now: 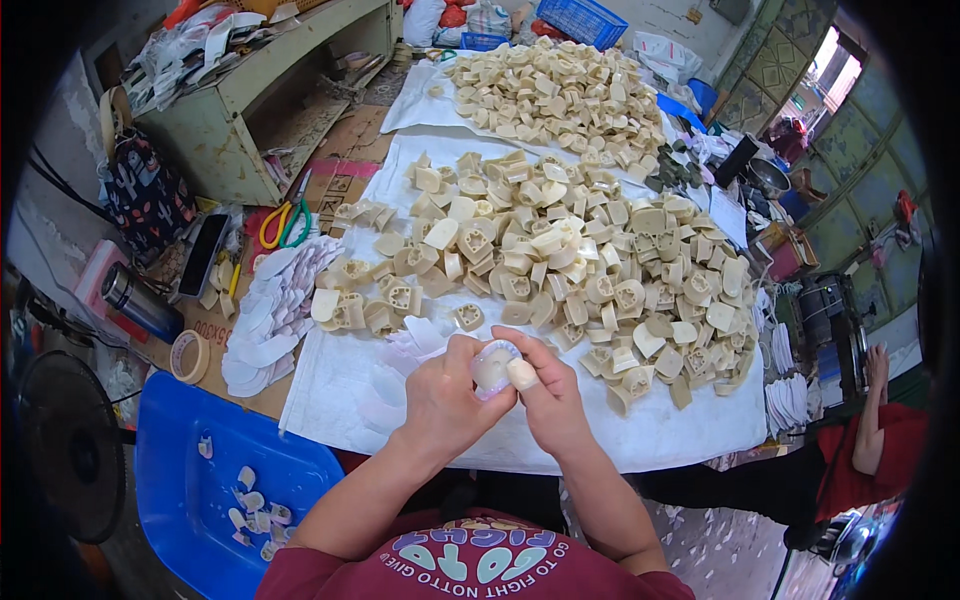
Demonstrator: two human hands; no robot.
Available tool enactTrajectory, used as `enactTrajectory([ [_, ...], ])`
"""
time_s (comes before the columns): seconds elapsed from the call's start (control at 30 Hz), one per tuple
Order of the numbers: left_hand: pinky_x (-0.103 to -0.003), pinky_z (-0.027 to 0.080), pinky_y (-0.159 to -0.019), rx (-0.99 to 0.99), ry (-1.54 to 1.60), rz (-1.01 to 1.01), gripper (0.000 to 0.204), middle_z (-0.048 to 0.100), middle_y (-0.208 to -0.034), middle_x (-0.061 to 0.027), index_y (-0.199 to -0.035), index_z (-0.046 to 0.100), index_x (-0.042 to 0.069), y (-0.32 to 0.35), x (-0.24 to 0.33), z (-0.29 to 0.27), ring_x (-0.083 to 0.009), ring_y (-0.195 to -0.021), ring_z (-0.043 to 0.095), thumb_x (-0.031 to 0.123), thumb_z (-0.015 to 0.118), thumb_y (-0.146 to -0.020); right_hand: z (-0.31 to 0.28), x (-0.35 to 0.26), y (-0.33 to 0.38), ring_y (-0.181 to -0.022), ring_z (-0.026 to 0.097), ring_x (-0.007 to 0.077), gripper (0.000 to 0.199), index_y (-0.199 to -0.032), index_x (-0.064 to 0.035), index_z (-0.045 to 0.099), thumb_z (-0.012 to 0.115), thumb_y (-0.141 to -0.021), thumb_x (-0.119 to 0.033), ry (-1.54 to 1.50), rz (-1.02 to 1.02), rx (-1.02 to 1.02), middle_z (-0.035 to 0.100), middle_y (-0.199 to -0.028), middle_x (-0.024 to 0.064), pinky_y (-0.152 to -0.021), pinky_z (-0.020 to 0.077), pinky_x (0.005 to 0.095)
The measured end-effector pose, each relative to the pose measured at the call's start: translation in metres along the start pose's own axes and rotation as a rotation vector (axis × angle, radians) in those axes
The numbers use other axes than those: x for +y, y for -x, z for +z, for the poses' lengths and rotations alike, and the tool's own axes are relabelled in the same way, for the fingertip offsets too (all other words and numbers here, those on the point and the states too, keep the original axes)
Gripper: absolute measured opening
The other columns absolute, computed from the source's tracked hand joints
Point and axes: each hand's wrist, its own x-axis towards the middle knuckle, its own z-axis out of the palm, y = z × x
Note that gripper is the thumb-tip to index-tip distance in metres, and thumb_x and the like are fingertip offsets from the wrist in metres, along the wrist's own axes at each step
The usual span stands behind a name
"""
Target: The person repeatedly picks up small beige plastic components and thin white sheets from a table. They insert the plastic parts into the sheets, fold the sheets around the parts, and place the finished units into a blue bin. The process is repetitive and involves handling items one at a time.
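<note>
cream moulded piece (494, 366) sits between my two hands, just in front of the big heap of like pieces (560, 270) on the white-sheeted table (330, 390). left hand (447, 398) grips it from the side; right hand (545, 395) pinches it with the thumb pressed on its face, where a thin pale liner shows. i judge the step as pressing that liner onto the piece. next calls for smoothing its edge. stacked liners (270, 310) lie left of the heap.
</note>
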Motion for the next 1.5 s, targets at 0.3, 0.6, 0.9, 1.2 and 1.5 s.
enactTrajectory([
  [0.3,-0.036,0.051,-0.062,0.084,-0.124,0.250,0.042,0.062,-0.078,-0.0156,-0.103,0.056,0.000,-0.001,-0.004,-0.001,-0.0313,-0.069,0.064,0.012,0.076,-0.068,0.000,0.004,0.000,-0.105,0.057,0.0145,0.042,-0.131,-0.0032,0.051,0.057,-0.089,-0.007,0.128,0.067,-0.003,0.060,-0.118,0.0073,-0.091,0.0442,0.0285],
  [0.6,-0.033,0.053,-0.061,-0.350,1.217,-0.678,0.037,0.064,-0.084,-0.0106,-0.105,0.058,-0.002,0.004,-0.011,-0.011,-0.0201,-0.070,0.063,0.030,0.040,-0.097,-0.007,-0.010,-0.003,-0.110,0.056,0.0317,0.047,-0.124,-0.0022,0.054,0.065,-0.081,-0.018,0.881,-0.618,-0.077,0.060,-0.122,0.0136,-0.098,0.0382,0.0434],
  [0.9,-0.032,0.047,-0.045,-0.253,1.105,-0.886,0.042,0.063,-0.081,-0.0069,-0.099,0.059,0.005,0.007,-0.011,-0.005,-0.0184,-0.062,0.062,0.039,0.035,-0.098,0.002,-0.011,-0.001,-0.102,0.060,0.0269,0.042,-0.117,-0.0024,0.056,0.066,-0.081,-0.021,0.967,-0.538,-0.131,0.063,-0.113,0.0114,-0.095,0.0374,0.0483],
  [1.2,-0.029,0.039,-0.040,-0.094,0.593,-0.583,0.045,0.057,-0.061,-0.0045,-0.081,0.062,0.004,0.053,-0.043,-0.023,-0.0135,-0.048,0.054,0.040,0.040,-0.099,0.030,0.021,0.011,-0.109,0.056,0.0279,0.045,-0.117,-0.0042,0.056,0.070,-0.077,-0.019,0.803,-0.533,-0.213,0.061,-0.118,0.0127,-0.096,0.0375,0.0469],
  [1.5,-0.035,0.047,-0.061,0.203,-0.376,-0.941,0.041,0.063,-0.074,-0.0141,-0.075,0.063,-0.004,0.171,-0.142,-0.186,-0.0240,-0.066,0.060,0.034,0.057,-0.092,0.015,0.054,-0.020,-0.095,0.056,0.0284,0.031,-0.102,-0.0071,0.063,0.072,-0.072,-0.011,0.953,-0.496,-0.115,0.062,-0.100,0.0105,-0.082,0.0416,0.0392],
])
